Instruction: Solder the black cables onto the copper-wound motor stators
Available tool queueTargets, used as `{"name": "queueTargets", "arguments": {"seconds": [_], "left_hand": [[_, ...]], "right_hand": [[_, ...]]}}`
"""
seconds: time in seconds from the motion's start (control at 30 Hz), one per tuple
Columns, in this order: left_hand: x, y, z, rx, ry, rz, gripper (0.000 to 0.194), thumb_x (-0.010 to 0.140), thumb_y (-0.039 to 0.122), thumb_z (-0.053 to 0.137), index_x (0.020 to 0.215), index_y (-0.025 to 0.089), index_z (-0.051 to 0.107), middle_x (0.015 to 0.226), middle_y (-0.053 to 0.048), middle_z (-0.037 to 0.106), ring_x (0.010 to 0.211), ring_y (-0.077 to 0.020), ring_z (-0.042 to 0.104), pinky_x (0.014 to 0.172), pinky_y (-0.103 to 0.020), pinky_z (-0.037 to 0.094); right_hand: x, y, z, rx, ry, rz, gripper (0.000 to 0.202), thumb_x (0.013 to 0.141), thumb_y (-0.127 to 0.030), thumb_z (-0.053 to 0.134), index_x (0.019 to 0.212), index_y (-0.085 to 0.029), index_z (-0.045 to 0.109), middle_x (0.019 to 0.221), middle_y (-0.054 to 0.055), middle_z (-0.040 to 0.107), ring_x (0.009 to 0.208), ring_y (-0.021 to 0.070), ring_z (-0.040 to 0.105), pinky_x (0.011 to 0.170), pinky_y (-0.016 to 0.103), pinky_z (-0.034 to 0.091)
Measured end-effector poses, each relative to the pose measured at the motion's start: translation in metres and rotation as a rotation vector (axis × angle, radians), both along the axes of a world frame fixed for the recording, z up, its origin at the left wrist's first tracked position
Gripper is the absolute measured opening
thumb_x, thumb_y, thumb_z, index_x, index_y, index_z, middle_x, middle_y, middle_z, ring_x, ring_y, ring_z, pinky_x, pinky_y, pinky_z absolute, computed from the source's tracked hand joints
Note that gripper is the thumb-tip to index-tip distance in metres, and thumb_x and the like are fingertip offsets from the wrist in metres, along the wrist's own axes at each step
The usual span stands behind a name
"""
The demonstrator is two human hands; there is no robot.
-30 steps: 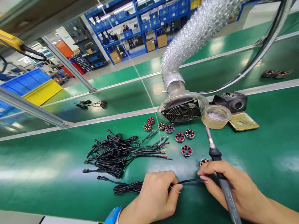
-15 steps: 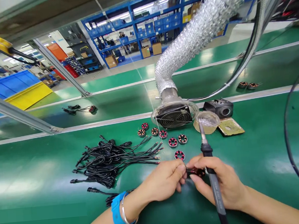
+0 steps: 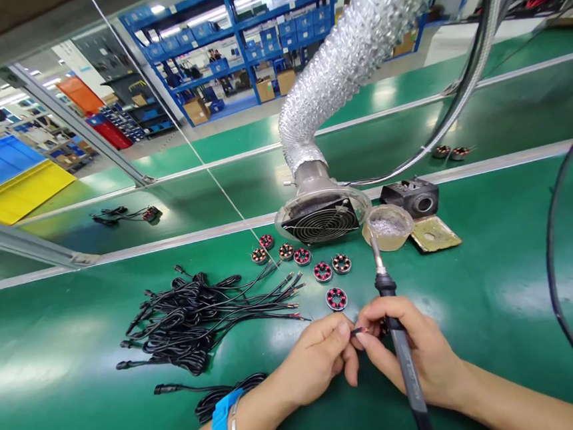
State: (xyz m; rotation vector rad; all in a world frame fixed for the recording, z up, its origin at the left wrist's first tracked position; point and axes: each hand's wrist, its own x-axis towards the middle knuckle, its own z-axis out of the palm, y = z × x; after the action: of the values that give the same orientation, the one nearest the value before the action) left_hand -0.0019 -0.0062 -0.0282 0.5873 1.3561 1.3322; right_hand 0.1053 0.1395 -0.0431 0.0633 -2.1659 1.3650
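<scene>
The table point(image 3: 495, 304) is green and glossy, with blue shelves point(image 3: 236, 39) standing in the room beyond it. A crinkled silver duct point(image 3: 333, 57) runs down to a black round-grilled fan point(image 3: 323, 222), beside a round tub point(image 3: 388, 227). Red and copper-coloured rings point(image 3: 337, 299) lie near a tangle of thin black cables point(image 3: 190, 317). The left hand point(image 3: 323, 352) pinches a dark wire end point(image 3: 359, 331) between thumb and finger; the wire end reaches the fingertips of the right hand point(image 3: 419, 350), which is closed around a grey-handled iron point(image 3: 404, 358), its metal tip at the tub.
</scene>
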Motion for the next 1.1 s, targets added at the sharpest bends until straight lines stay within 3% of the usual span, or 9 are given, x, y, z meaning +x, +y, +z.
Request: {"name": "queueTargets", "arguments": {"seconds": [0.23, 0.37, 0.47, 0.63, 0.73, 0.93, 1.1], "left_hand": [[-0.001, 0.0, 0.005, -0.007, -0.05, 0.003, 0.039, 0.095, 0.054, 0.043, 0.083, 0.017, 0.05, 0.055, 0.001, 0.06, 0.036, -0.0066, 0.03, 0.039, -0.022, 0.017], [0.002, -0.006, 0.01, -0.042, 0.338, 0.1, 0.034, 0.1, 0.048, 0.041, 0.086, 0.018, 0.05, 0.071, 0.001, 0.058, 0.054, -0.0091, 0.041, 0.052, -0.021, 0.031], [0.004, -0.008, 0.013, -0.064, 0.493, 0.063, 0.038, 0.102, 0.044, 0.036, 0.077, 0.019, 0.047, 0.064, 0.003, 0.051, 0.06, -0.0109, 0.044, 0.061, -0.024, 0.034], [0.006, -0.009, 0.01, -0.028, 0.458, 0.044, 0.035, 0.102, 0.047, 0.036, 0.084, 0.019, 0.049, 0.062, 0.004, 0.048, 0.059, -0.0116, 0.041, 0.06, -0.025, 0.033], [0.011, -0.009, 0.004, -0.016, 0.409, 0.116, 0.031, 0.099, 0.05, 0.042, 0.094, 0.02, 0.05, 0.064, 0.005, 0.041, 0.057, -0.0113, 0.036, 0.055, -0.025, 0.028], [0.017, -0.001, -0.007, 0.051, 0.176, 0.291, 0.036, 0.096, 0.055, 0.044, 0.088, 0.021, 0.047, 0.063, 0.007, 0.028, 0.054, -0.01, 0.023, 0.051, -0.024, 0.022], [0.009, -0.002, -0.004, -0.029, 0.254, 0.241, 0.036, 0.098, 0.055, 0.04, 0.084, 0.021, 0.043, 0.065, 0.007, 0.03, 0.055, -0.0103, 0.025, 0.052, -0.024, 0.024]], "right_hand": [[-0.002, -0.002, 0.002, -0.024, 0.025, 0.015, 0.03, 0.087, -0.009, 0.059, 0.11, -0.024, 0.048, 0.085, 0.0, 0.064, 0.067, 0.0108, 0.065, 0.063, 0.022, 0.057], [-0.003, -0.001, 0.001, -0.059, 0.015, 0.033, 0.03, 0.088, -0.009, 0.058, 0.111, -0.025, 0.047, 0.086, 0.0, 0.066, 0.067, 0.011, 0.065, 0.063, 0.022, 0.057], [-0.002, -0.001, 0.001, -0.054, 0.004, 0.009, 0.031, 0.087, -0.011, 0.061, 0.113, -0.025, 0.049, 0.091, 0.001, 0.065, 0.071, 0.0118, 0.066, 0.066, 0.024, 0.058], [-0.002, -0.003, 0.001, -0.08, 0.005, -0.021, 0.03, 0.088, -0.013, 0.061, 0.112, -0.025, 0.048, 0.086, 0.0, 0.063, 0.067, 0.011, 0.063, 0.062, 0.023, 0.057], [-0.002, -0.006, 0.002, -0.138, -0.004, -0.062, 0.028, 0.088, -0.015, 0.061, 0.111, -0.026, 0.048, 0.085, 0.0, 0.062, 0.067, 0.0115, 0.062, 0.062, 0.024, 0.056], [-0.003, -0.016, -0.002, -0.288, -0.07, -0.056, 0.027, 0.089, -0.019, 0.063, 0.108, -0.026, 0.045, 0.079, -0.002, 0.063, 0.064, 0.0111, 0.061, 0.059, 0.023, 0.054], [0.0, -0.018, -0.005, -0.241, -0.101, -0.067, 0.031, 0.085, -0.018, 0.067, 0.106, -0.026, 0.045, 0.076, -0.004, 0.064, 0.061, 0.0107, 0.063, 0.058, 0.022, 0.054]]}}
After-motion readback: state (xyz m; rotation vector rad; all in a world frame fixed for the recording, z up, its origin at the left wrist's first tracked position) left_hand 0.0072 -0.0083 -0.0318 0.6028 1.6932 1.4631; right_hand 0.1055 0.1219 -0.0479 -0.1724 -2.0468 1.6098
